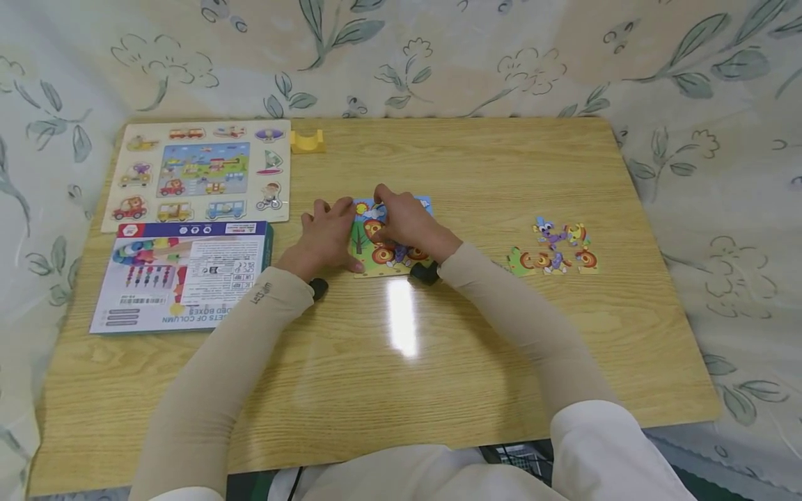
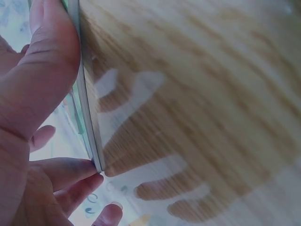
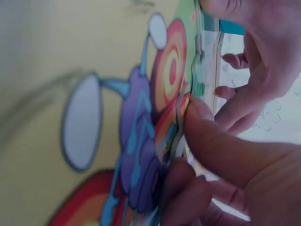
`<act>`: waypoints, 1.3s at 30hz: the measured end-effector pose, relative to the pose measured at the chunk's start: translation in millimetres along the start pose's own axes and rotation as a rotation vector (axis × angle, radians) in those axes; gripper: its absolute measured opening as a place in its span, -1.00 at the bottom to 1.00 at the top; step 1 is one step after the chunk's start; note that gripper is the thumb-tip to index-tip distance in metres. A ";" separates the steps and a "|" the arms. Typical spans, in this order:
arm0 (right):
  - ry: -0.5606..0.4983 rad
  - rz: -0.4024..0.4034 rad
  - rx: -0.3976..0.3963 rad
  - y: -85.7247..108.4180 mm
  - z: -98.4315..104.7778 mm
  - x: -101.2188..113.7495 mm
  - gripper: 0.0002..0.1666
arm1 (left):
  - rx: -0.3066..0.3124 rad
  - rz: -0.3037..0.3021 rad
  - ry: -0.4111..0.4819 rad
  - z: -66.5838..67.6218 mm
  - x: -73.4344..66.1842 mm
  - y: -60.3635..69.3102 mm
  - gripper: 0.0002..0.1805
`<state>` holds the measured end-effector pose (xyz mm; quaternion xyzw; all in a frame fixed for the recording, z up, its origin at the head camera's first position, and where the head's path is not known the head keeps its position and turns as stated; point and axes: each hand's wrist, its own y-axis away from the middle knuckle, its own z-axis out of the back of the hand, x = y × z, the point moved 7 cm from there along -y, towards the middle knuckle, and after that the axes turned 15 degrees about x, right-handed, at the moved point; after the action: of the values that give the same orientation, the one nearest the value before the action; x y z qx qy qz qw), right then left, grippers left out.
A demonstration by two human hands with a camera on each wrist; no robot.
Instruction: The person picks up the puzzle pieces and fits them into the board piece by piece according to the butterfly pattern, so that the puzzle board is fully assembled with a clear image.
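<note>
A small square puzzle board (image 1: 360,243), printed with a tree, sun and cartoon animal with swirled orange discs, lies flat on the table. My left hand (image 1: 322,238) holds its left side, thumb near the bottom corner and fingers near the top corner. The left wrist view shows that hand's thumb (image 2: 51,70) along the board's edge. Over the board's upper half, my right hand (image 1: 407,221) pinches a puzzle piece between thumb (image 3: 211,136) and finger; the piece is mostly hidden. Several loose puzzle pieces (image 1: 551,263) lie in a cluster to the right.
A wooden vehicle puzzle board (image 1: 207,137) lies at the back left, partly overlapped by a flat printed box (image 1: 156,278). Beside it sits a yellow notched block (image 1: 307,142). A floral curtain (image 1: 438,62) surrounds the wood-grain table (image 1: 376,396).
</note>
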<state>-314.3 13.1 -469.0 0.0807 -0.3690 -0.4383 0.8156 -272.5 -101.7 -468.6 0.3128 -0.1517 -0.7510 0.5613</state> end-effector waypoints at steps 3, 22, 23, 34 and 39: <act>-0.033 0.011 -0.001 -1.6 -0.2 -1.6 -0.28 | 0.004 0.009 0.002 -0.4 1.2 0.0 0.25; -0.089 0.125 -0.085 24.8 -1.5 -20.9 -0.63 | 0.003 -0.007 -0.018 1.1 -0.5 -3.3 0.27; -0.078 0.142 -0.080 32.9 0.4 -25.2 -0.65 | 0.004 -0.007 -0.017 0.9 -0.3 -3.8 0.27; -0.004 -0.076 -0.090 153.2 27.8 -133.5 -0.56 | 0.020 0.000 -0.009 -2.3 -0.2 -6.9 0.32; -0.004 -0.155 -0.076 177.6 15.5 -164.3 -0.49 | 0.013 0.007 -0.003 -3.4 1.4 -7.1 0.31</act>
<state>-264.7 250.4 -464.4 0.0772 -0.3465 -0.5138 0.7810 -275.9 -100.3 -475.7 0.3146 -0.1585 -0.7486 0.5617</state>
